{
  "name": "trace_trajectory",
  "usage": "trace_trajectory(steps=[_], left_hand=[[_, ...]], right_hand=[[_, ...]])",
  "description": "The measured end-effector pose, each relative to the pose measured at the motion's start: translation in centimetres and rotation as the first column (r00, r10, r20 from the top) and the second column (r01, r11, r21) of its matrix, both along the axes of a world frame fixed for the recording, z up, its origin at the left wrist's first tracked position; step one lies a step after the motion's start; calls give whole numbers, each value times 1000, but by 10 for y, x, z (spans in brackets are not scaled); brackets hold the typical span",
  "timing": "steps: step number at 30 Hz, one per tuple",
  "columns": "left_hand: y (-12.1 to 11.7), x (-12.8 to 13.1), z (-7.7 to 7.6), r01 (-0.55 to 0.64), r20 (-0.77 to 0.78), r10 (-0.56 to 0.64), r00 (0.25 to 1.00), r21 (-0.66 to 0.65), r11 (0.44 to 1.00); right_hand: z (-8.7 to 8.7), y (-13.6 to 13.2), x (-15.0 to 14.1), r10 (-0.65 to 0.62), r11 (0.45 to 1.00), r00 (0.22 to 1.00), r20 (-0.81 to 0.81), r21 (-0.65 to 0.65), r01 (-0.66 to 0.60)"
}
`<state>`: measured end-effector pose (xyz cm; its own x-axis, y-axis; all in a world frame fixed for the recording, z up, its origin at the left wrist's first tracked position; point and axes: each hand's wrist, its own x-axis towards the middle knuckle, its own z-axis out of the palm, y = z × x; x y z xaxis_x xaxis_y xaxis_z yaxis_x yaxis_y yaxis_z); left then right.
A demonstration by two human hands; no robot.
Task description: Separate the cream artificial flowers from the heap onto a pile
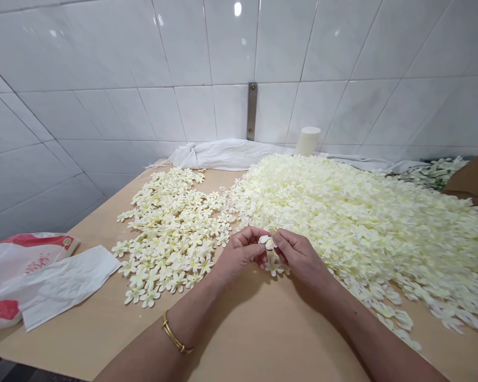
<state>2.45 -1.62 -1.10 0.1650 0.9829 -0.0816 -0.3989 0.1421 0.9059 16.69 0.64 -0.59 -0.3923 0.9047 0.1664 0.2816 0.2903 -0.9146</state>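
Between my two hands is a small cream-white artificial flower (pixel 266 242), its petals bunched together. My left hand (pixel 245 248) pinches it from the left with thumb and fingers. From the right, my right hand (pixel 297 252) grips its edge, the fingertips partly hidden behind the petals. A few loose flowers (pixel 276 265) lie on the table just under my hands. To the left spreads a flat layer of pale yellow-white flowers (pixel 171 233), and to the right rises a much larger heap of them (pixel 354 217).
A tissue packet (pixel 19 270) and a white paper sheet (pixel 69 284) lie on the table (pixel 239 334) at left. At the back are a white cloth (pixel 219 154), a pale cylindrical container (pixel 308 140) and a tiled wall (pixel 191 48) with a metal bracket (pixel 252 111). Brown cardboard (pixel 474 178) stands at right.
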Motion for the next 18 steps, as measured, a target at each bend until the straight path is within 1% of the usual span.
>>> trace_trajectory(steps=[2,4,6,7,9,10,12,13,15,18], left_hand=[[1,0,0,-20,22,20,1000,-16,1000],[2,0,-1,-43,35,44,998,-10,999],[2,-2,-1,-69,32,69,997,17,997],[2,-2,-1,-81,24,80,996,32,996],[2,-3,-1,-100,-10,101,995,52,994],[2,-3,-1,-106,-33,108,994,56,993],[1,-2,-1,-108,-80,112,990,59,992],[0,-1,0,-102,-100,107,989,59,993],[-1,1,0,-82,-123,88,989,57,995],[-2,2,-1,-42,-106,48,993,54,998]], right_hand=[[0,0,0,-39,999,998,-43,-26,38],[-1,0,-1,-74,995,990,-119,-77,66],[-2,1,-1,-66,992,981,-182,-115,46],[-2,1,-2,-46,994,980,-192,-110,25],[-3,0,-3,-5,999,988,-154,-46,-2],[-3,-1,-3,-4,1000,992,-123,-4,4],[-3,-2,-4,-49,997,997,-66,62,53],[-2,-2,-4,-78,994,996,-47,74,82],[-1,-4,-4,-126,990,991,-33,60,128],[0,-4,-3,-153,988,986,-64,-27,151]])
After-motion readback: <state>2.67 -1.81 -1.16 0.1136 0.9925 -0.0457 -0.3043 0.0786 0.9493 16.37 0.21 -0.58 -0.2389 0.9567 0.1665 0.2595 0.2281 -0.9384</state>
